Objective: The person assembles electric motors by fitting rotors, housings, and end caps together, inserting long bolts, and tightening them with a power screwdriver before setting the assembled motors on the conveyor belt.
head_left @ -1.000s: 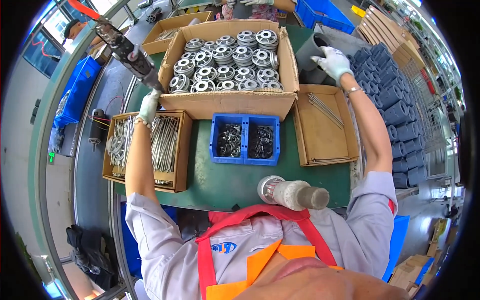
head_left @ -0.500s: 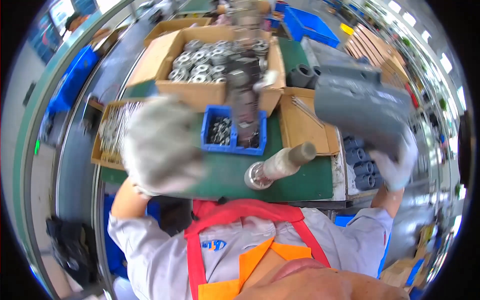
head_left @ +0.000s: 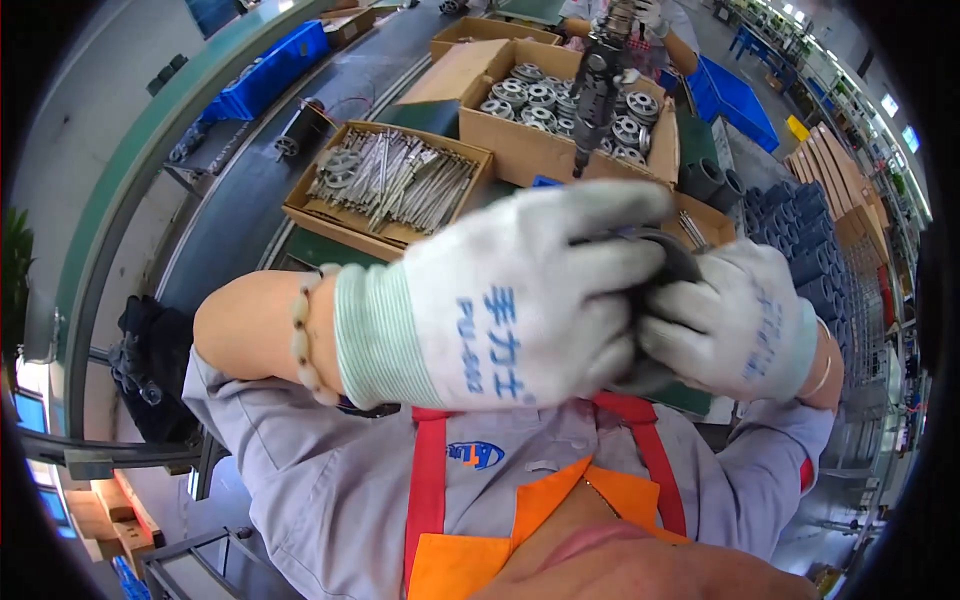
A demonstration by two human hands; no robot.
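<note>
– Green counter (head_left: 320, 250), showing in patches beneath the cardboard. Biggest thing standing near it?

– Pile of grey-blue tubes (head_left: 815, 240), off to the person's right, set close together. Then an open cardboard box (head_left: 520, 150), one flap spread out leftward, loaded with silvery discs (head_left: 540, 95).

– And beside the box?

– To its left and nearer the person, a shallow tray (head_left: 478, 180) heaped with thin metal rods (head_left: 395, 185). Dark driver tool (head_left: 600, 85) hangs upright, tip down, seen against the box; cannot tell how far in front.

– Where is the piece being handled?

– Close before the chest, between the two gloves: a dark rounded part (head_left: 685, 262), mostly covered, only some curved edge visible. Full shape cannot be told.

– State of each hand?

– Left hand (head_left: 540, 290), white glove, fingers bent round the part from the left side, back of the glove toward the view. Right hand (head_left: 735, 320), gloved likewise, grips it from the right, fingers curled.

– Smallest item noted?

– Pale bead bracelet (head_left: 302, 330) on the left wrist, just behind the glove's ribbed cuff.
</note>
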